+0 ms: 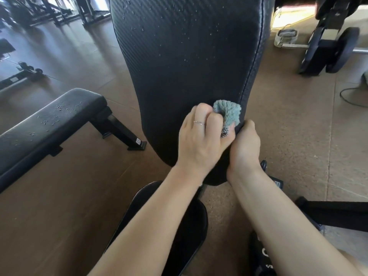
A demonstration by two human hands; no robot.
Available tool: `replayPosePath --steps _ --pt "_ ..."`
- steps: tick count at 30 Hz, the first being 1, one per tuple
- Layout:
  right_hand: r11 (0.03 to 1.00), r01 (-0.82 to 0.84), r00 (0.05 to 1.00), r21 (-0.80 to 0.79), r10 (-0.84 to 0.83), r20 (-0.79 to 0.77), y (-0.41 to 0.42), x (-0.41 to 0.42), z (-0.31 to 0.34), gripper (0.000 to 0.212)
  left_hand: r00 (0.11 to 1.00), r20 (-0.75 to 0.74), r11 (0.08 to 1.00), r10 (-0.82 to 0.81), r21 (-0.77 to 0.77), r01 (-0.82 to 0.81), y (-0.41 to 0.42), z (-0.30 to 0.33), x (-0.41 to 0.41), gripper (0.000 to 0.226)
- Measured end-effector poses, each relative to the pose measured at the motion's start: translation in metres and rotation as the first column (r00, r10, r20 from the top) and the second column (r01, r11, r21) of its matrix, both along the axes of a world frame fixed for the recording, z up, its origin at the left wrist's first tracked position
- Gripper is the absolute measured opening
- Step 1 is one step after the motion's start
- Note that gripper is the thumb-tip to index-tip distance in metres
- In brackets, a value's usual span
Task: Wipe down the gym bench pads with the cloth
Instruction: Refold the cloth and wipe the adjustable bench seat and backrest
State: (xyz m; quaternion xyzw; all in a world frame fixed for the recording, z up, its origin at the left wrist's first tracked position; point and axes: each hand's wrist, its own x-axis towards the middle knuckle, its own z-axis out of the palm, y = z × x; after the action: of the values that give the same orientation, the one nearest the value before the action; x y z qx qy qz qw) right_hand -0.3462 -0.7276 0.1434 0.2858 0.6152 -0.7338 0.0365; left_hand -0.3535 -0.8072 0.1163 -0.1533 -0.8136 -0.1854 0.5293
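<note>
We note a long black bench pad running up the middle of the head view, its carbon-weave surface dotted with droplets over the far half. Our left hand is curled into a fist around a grey-green cloth, which bunches out past the knuckles and presses on the pad near its right edge, toward the near end. A thin ring sits on one finger of that hand. Our right hand grips the right edge of the pad just beside the cloth, thumb on top, fingers curled under and out of sight; the two hands touch at the thumb side. Below our forearms lies a second, darker seat pad, dim in shadow. At left stands a separate flat bench, also beaded with droplets, on black steel legs. The floor is brown and speckled. At upper right we see black wheels of other equipment and a pale container; its contents cannot be made out. A dark cable loops at the right edge.
</note>
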Motion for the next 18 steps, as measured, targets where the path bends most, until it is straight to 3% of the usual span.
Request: replayPosePath --steps 1,3,6,8,9,10,14,16,18 --pt "1.0 -0.003 1.0 -0.014 0.003 0.008 0.001 -0.001 0.0 0.038 0.999 -0.004 0.999 0.037 0.035 -0.037 -0.009 -0.003 -0.005 0.023" --pt "0.999 -0.01 1.0 -0.031 0.011 0.024 0.002 -0.003 -0.002 0.038 0.986 0.074 0.945 0.152 0.281 -0.167 -0.028 -0.009 -0.013 0.025" --pt "1.0 -0.01 1.0 0.017 0.01 0.012 0.001 -0.003 -0.001 0.038 0.949 0.246 0.65 0.198 0.692 -0.315 -0.046 -0.011 -0.019 0.03" --pt "0.999 -0.009 0.999 0.047 0.01 -0.034 -0.001 -0.002 0.001 0.033 0.939 0.28 0.476 0.198 0.81 -0.342 -0.051 -0.01 -0.024 0.018" --pt "0.997 -0.018 0.998 0.079 0.022 -0.058 -0.001 -0.003 0.0 0.031 0.936 0.287 0.455 0.203 0.819 -0.35 -0.05 -0.008 -0.025 0.012" --pt "0.998 0.013 0.999 0.064 -0.009 -0.053 -0.002 -0.003 -0.001 0.031 0.937 0.279 0.489 0.212 0.8 -0.348 -0.045 -0.004 -0.023 0.011" --pt "1.0 0.027 0.998 0.006 -0.028 0.051 -0.002 -0.006 -0.002 0.04 0.988 0.07 0.893 0.14 0.422 -0.156 -0.014 0.009 -0.009 0.023" --pt "1.0 0.029 0.999 0.0 -0.029 0.044 -0.001 -0.007 -0.005 0.038 0.99 0.037 0.946 0.136 0.291 -0.141 -0.016 0.011 -0.015 0.02" --pt "1.0 0.024 0.999 -0.009 -0.023 0.029 0.001 -0.007 -0.006 0.037 0.981 0.039 0.905 0.192 0.38 -0.193 -0.034 0.012 -0.024 0.014"
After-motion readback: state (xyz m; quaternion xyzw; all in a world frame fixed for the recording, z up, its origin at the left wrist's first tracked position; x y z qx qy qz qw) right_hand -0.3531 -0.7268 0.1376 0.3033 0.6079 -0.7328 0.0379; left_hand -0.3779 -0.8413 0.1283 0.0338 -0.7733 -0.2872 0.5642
